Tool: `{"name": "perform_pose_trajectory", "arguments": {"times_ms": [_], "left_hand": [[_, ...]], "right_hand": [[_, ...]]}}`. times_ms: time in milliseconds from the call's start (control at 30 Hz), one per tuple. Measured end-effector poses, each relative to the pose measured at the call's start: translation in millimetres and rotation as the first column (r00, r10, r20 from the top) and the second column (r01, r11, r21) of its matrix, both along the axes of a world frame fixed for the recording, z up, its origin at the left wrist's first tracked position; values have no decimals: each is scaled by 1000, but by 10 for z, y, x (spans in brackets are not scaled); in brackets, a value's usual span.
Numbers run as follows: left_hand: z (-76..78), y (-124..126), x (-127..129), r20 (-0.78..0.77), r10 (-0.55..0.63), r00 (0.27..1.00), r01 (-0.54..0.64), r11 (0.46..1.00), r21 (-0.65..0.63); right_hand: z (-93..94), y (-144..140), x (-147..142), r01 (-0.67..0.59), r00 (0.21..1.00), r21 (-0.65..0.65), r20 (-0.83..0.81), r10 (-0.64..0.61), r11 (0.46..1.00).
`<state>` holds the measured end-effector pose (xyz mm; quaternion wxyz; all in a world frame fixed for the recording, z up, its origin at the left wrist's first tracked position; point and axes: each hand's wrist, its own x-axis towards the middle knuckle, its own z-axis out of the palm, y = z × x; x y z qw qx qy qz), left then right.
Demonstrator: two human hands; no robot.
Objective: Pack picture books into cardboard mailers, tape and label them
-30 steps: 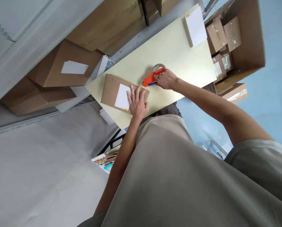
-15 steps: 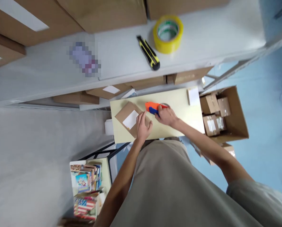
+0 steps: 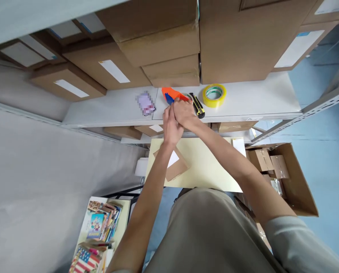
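Observation:
My right hand (image 3: 184, 113) is closed around an orange and blue tape dispenser (image 3: 172, 93), held out over the grey shelf. Pressed against it, my left hand (image 3: 172, 127) has its fingers curled together just below the dispenser's blue part; whatever they grip is hidden. Close to the right of the dispenser lies a black and yellow utility knife (image 3: 197, 106), beside a yellow roll of tape (image 3: 214, 95). Below my hands, a flat brown cardboard parcel (image 3: 179, 167) with a white label lies on the pale yellow table (image 3: 212, 167), partly covered by my left forearm.
Cardboard boxes (image 3: 169, 41) stand along the back of the shelf (image 3: 251, 100). A blurred-out item (image 3: 145, 103) lies left of my hands. On the table's right is a white stack (image 3: 238, 145), then an open carton (image 3: 297, 185) of small boxes. Books (image 3: 101, 223) sit lower left.
Both hands have risen from the table to the shelf, the right one carrying the tape dispenser. My left hand has left the parcel and come against the right. The view has tilted up.

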<state>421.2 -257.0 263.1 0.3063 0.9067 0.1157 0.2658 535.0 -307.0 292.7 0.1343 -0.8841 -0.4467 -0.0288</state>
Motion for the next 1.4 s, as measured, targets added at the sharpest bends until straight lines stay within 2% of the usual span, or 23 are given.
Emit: {"name": "perform_pose_trajectory", "arguments": {"times_ms": [67, 133, 233, 300, 367, 433, 533, 600, 633, 700, 767, 867, 933, 1033, 1167, 1267, 1400], "left_hand": [[-136, 24, -73, -23, 10, 1000, -10, 999, -32], [-358, 18, -276, -66, 28, 997, -34, 996, -82], [-819, -9, -784, -201, 52, 978, -84, 984, -155], [-1168, -42, -1196, -342, 76, 937, -143, 974, -175], [-1492, -100, -1596, -496, 92, 864, -197, 966, -165], [-1742, -184, -1921, -619, 74, 782, -201, 970, -138], [-1942, -309, -2189, -716, 4, 698, -113, 988, -105], [-1977, -346, -2236, -732, -15, 681, -56, 996, -72], [-1975, -346, -2235, -730, -12, 683, -38, 998, -51], [-1952, -311, -2213, -720, -1, 694, -9, 1000, -11], [-1917, -253, -2188, -713, -5, 701, 22, 1000, 15], [-1866, -173, -2170, -714, -27, 700, 67, 997, 28], [-1840, -141, -2171, -715, -43, 697, 86, 996, 25], [-1813, -112, -2181, -712, -71, 699, 104, 995, 3], [-1793, -55, -2190, -691, -121, 712, 142, 989, -27], [-1789, 34, -2191, -685, -175, 708, 193, 980, -52], [-1790, 190, -2191, -676, -246, 694, 256, 963, -87]], "right_hand": [[60, 88, 13, 88, 995, -77, -42, -92, 993], [87, 24, -96, 127, 990, -90, -52, -132, 988], [-65, -316, -423, 62, 998, 83, -23, -61, 995], [-364, -647, -708, 44, 998, 201, -62, -32, 979], [-813, -1006, -1045, 88, 975, 192, -216, -45, 977], [-1330, -1338, -1431, 151, 894, 36, -431, -121, 988], [-1988, -1676, -1988, 152, 724, -261, -628, -287, 953], [-2242, -1746, -2260, -35, 625, -391, -727, -285, 920], [-2310, -1731, -2361, -145, 581, -408, -773, -256, 901], [-2356, -1615, -2512, -300, 512, -379, -838, -188, 876], [-2331, -1433, -2608, -346, 480, -329, -867, -135, 879], [-2276, -1192, -2658, -351, 465, -264, -882, -77, 899], [-2266, -1129, -2632, -332, 469, -261, -880, -81, 907], [-2288, -1188, -2538, -251, 497, -341, -848, -181, 906], [-2343, -1355, -2397, -18, 518, -446, -770, -373, 895], [-2391, -1395, -2354, 67, 418, -493, -776, -473, 868], [-2420, -1273, -2481, 73, 266, -470, -841, -471, 880]]}}
